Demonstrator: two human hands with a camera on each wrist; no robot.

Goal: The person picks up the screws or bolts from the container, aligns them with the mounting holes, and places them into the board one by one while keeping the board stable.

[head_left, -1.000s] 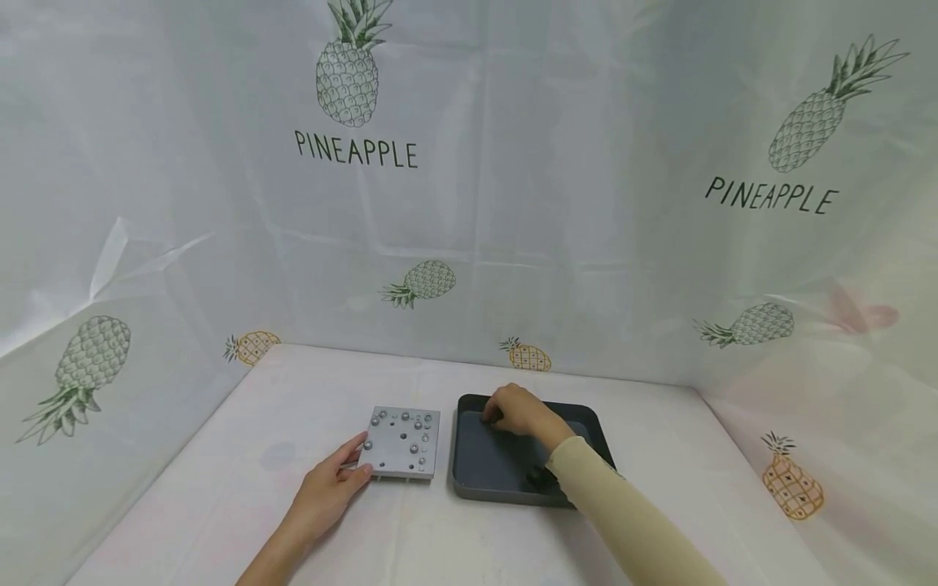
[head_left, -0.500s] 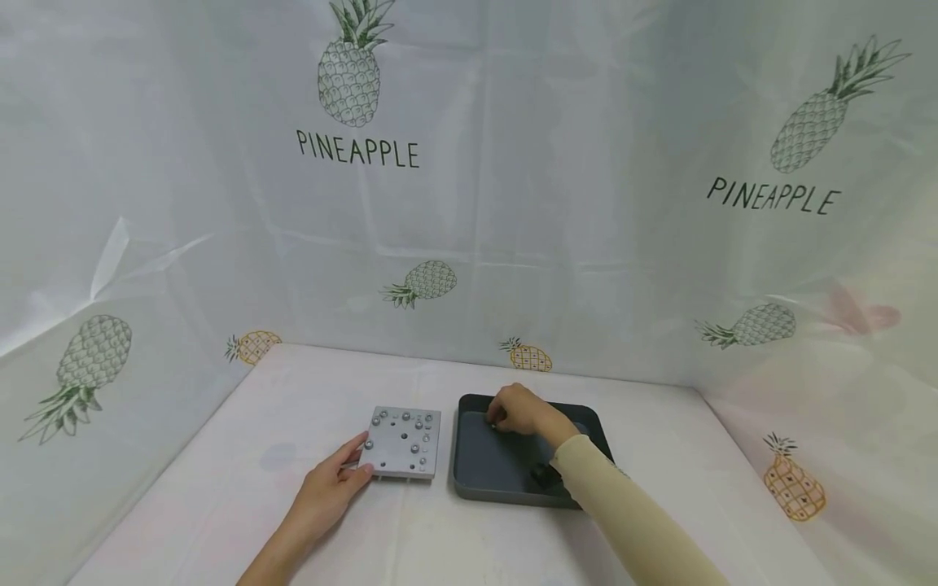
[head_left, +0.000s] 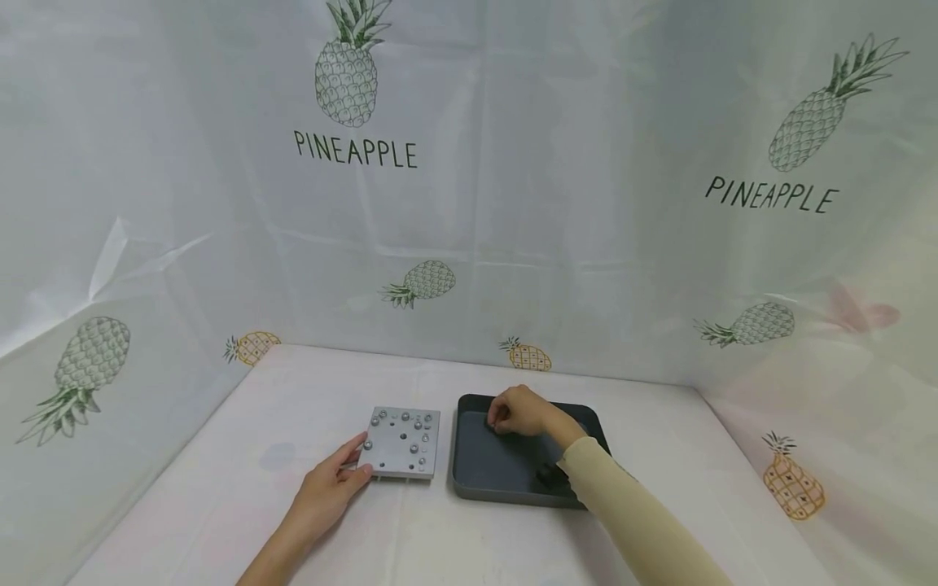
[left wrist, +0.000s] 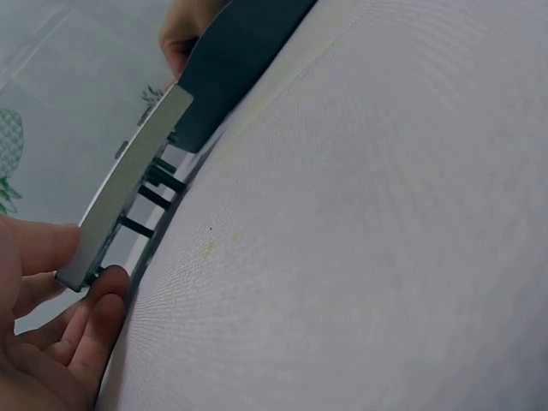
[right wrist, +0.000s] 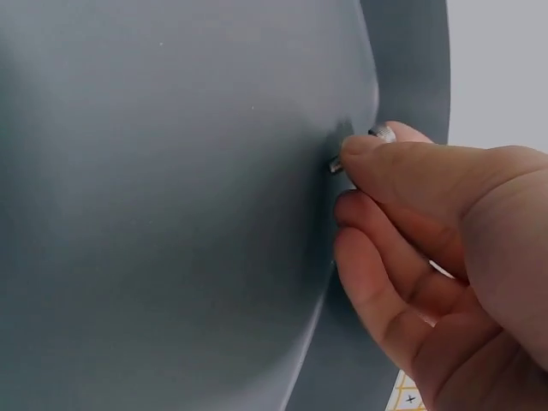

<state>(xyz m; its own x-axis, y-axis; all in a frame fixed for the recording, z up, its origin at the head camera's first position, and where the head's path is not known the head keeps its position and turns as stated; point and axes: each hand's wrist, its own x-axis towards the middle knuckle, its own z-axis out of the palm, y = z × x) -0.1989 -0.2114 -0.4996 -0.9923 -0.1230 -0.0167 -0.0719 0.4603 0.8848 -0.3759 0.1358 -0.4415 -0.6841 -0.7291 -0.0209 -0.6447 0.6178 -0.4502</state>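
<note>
A square grey metal plate [head_left: 403, 442] with several screws in its holes lies on the white table, raised on short black pegs [left wrist: 154, 193]. My left hand [head_left: 359, 460] holds its near left corner between thumb and forefinger [left wrist: 101, 295]. To the right of the plate stands a dark grey tray [head_left: 506, 484]. My right hand [head_left: 497, 423] reaches into the tray's far left part. In the right wrist view its fingertips [right wrist: 364, 145] pinch a small silver screw [right wrist: 382, 133] just above the tray floor [right wrist: 171, 214].
A small dark object [head_left: 545, 476] lies in the tray beside my right forearm. The white table [head_left: 293, 391] is walled at the back and on both sides by pineapple-print sheeting [head_left: 469, 203]. The tray's side [left wrist: 231, 60] shows beyond the plate in the left wrist view.
My right hand has shifted very slightly within the far left part of the tray. The left hand and the plate have stayed put.
</note>
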